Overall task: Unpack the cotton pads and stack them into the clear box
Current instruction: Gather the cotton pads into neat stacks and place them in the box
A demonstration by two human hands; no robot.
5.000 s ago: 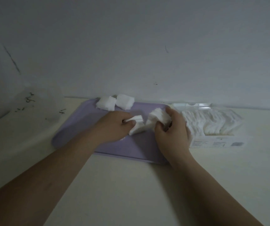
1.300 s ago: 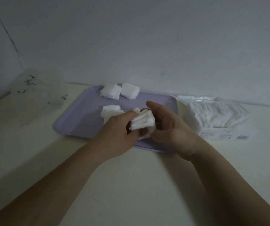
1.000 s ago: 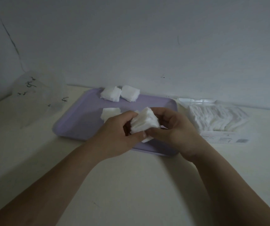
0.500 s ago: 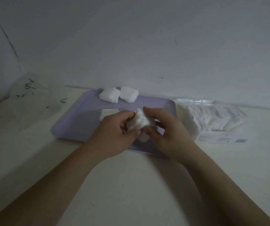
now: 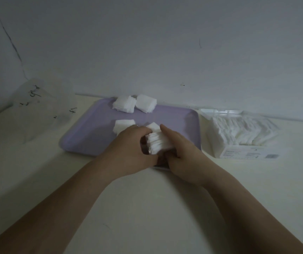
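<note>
1. The step in hand looks like squaring up a batch: the left hand [image 5: 130, 153] and right hand [image 5: 183, 154] meet around one bundle of cotton pads [image 5: 159, 144], and the pad edges face the camera as a layered block.
2. The grip is narrow and full. The left fingers curl round the bundle's left side. The right hand pinches the opposite side, with its forefinger laid straight along the top.
3. The bundle sits inside the grip, over the near edge of the purple tray [image 5: 92, 132]. Whether it rests on the tray or is lifted off it cannot be told.
4. Just beyond the grip, slightly to its left, lies a small pile [image 5: 124, 125] on the tray. Further beyond, at the tray's far rim, the left far pile [image 5: 124, 106] and right far pile [image 5: 146, 105] touch each other.
5. To the right of the grip, off the tray on the bench [image 5: 147, 208], stands the open pack [image 5: 242, 132], with many pads in it. A clear plastic edge [image 5: 222, 112] shows behind it.
6. Well to the left of the grip lies a translucent plastic item [image 5: 37, 109] with black marks. Which item is the clear box cannot be told.
7. By this count, unpacking is well short of done and no pad is seen boxed.
8. The next move calls for even pressure from both sides, because loose pads fan out or slip easily, and then setting the bundle down flat.
</note>
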